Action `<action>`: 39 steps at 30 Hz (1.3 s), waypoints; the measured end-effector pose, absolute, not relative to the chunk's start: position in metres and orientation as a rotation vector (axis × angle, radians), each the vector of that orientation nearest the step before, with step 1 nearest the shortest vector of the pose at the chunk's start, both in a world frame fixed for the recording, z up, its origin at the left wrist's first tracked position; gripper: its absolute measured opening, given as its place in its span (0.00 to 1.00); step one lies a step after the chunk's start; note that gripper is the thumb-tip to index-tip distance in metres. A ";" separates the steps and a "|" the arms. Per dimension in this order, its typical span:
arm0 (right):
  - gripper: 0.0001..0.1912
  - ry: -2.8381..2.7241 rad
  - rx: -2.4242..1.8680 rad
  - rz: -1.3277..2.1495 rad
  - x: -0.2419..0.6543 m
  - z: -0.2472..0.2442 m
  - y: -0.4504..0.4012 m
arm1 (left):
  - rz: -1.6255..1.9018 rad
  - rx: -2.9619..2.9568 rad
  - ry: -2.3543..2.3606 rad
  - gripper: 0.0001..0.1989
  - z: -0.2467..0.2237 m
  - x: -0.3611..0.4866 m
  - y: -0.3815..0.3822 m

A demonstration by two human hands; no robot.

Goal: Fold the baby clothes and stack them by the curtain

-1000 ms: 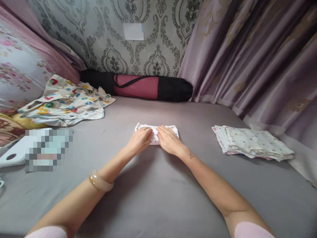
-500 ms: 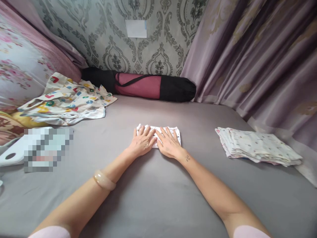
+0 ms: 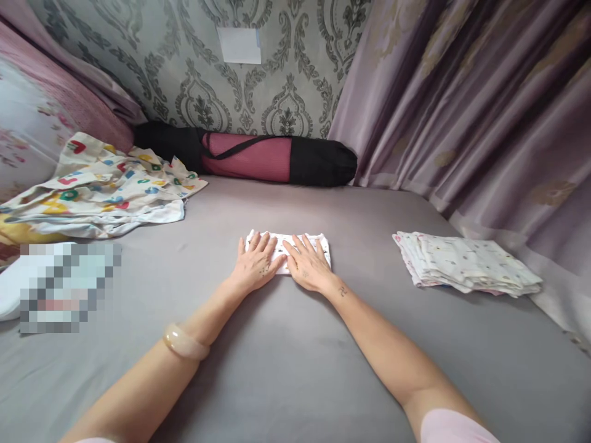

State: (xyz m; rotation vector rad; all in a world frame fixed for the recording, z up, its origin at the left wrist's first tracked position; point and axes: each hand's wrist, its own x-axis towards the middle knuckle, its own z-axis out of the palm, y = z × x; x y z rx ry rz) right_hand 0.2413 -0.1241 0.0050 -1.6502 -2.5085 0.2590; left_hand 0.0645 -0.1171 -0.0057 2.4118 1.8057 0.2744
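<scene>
A small folded white cloth [image 3: 282,245] with dark specks lies flat on the grey bed sheet [image 3: 286,357]. My left hand [image 3: 255,263] rests palm down on its left part, fingers spread. Flat on the right part lies my right hand [image 3: 308,263], its fingers apart too. Between the hands a strip of the cloth shows; the rest is covered by them. Off to the right is a stack of folded white patterned cloths [image 3: 466,261], apart from both hands.
At the back left lies a crumpled cloth with colourful prints [image 3: 111,184]. A long black and maroon bag [image 3: 249,159] lies along the patterned wall [image 3: 184,67]. Purple curtains [image 3: 392,92] hang at the right. A pixelated item [image 3: 69,286] is at the left.
My hands have moved slightly apart on the folded cloth, so more of it shows between them. The whole view has shifted a little, with things now further left.
</scene>
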 end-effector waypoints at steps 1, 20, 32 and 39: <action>0.29 -2.507 -1.648 0.278 0.241 0.007 -0.124 | 0.302 2.450 1.812 0.29 -0.006 0.065 -0.119; 0.35 -2.384 -1.853 0.235 0.266 -0.006 -0.112 | 0.353 2.392 1.758 0.31 -0.016 0.052 -0.114; 0.36 -2.396 -1.842 0.227 0.273 0.001 -0.115 | 0.397 2.320 1.822 0.31 -0.020 0.041 -0.112; 0.37 -2.396 -1.865 0.379 0.281 -0.001 -0.110 | 0.409 2.251 1.755 0.33 -0.029 0.033 -0.103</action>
